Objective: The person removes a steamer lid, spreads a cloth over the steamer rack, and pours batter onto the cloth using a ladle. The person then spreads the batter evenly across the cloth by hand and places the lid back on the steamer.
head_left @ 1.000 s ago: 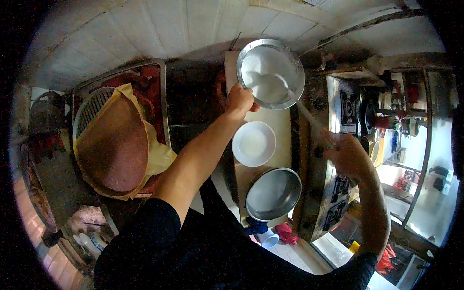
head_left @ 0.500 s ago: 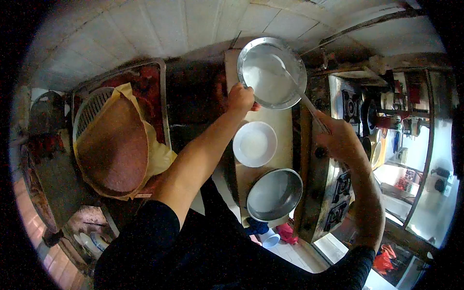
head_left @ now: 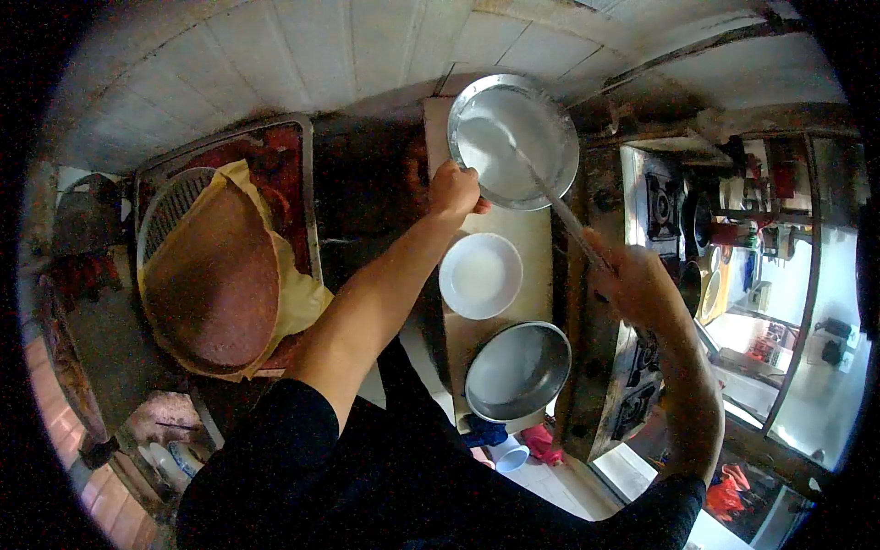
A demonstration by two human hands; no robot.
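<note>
A wide metal basin with white liquid or batter in it stands at the far end of a narrow counter. My left hand is closed on the basin's near left rim. In my right hand is the handle of a long metal ladle, whose head dips into the white contents. Nearer on the counter sits a white bowl with something whitish at its bottom. Beside it, closest to my body, is a metal pot, with a greyish interior.
On the left, a round brown slab on yellow cloth lies over a slatted round rack inside a metal-edged tray. Gas burners line the right side. A blue-white cup and red cloth are below the counter.
The ladle's head has shifted left within the basin. My right hand has moved slightly nearer my body since half a second ago. My left hand has stayed at the rim.
</note>
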